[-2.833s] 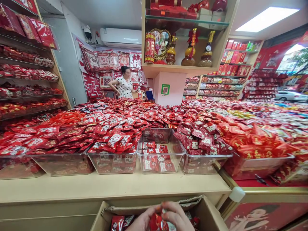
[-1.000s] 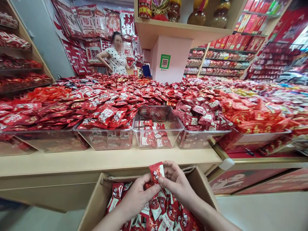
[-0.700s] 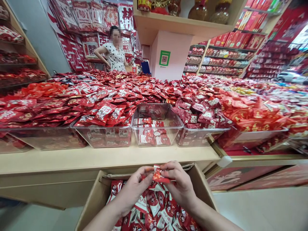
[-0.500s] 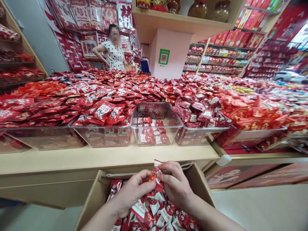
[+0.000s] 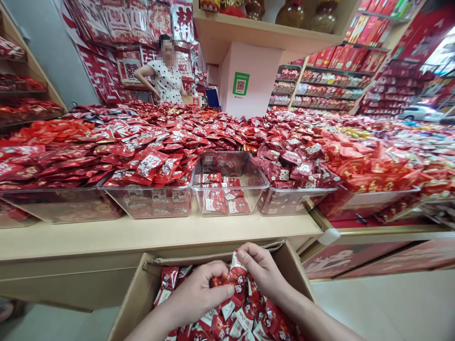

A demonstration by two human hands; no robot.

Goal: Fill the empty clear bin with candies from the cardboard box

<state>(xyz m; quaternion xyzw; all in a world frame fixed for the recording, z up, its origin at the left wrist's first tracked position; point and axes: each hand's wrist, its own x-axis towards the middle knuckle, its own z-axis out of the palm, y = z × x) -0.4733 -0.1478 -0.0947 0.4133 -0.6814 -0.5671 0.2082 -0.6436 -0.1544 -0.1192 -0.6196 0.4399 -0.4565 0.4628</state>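
Two bare hands work over one open cardboard box [image 5: 137,294], whose near edge is cut off. The left hand [image 5: 204,286] pinches the lower side of one red-and-white packet [image 5: 238,277] between thumb and curled fingers; the right hand [image 5: 262,269] grips its pale top end with thumb and fingertips. The packet tilts above the middle of the box; I cannot tell whether it touches the heaped packets [image 5: 227,329] below, too many and overlapping to count. The box's left, far and right walls rise around the heap, leaving a narrow gap between the right hand and the right wall. Pale floor [image 5: 384,300] stretches right of the box. Beyond its far edge runs a bare strip of counter [image 5: 163,239], then five clear bins in a row, the leftmost cut off. The bin [image 5: 229,194] straight beyond the box shows about six packets lying low; its two neighbours are heaped past their rims. Farther beyond the box stand one pillar [image 5: 256,78] with one green-bordered code sign [image 5: 241,84] and, left of that, one person [image 5: 168,85] in dotted clothing.
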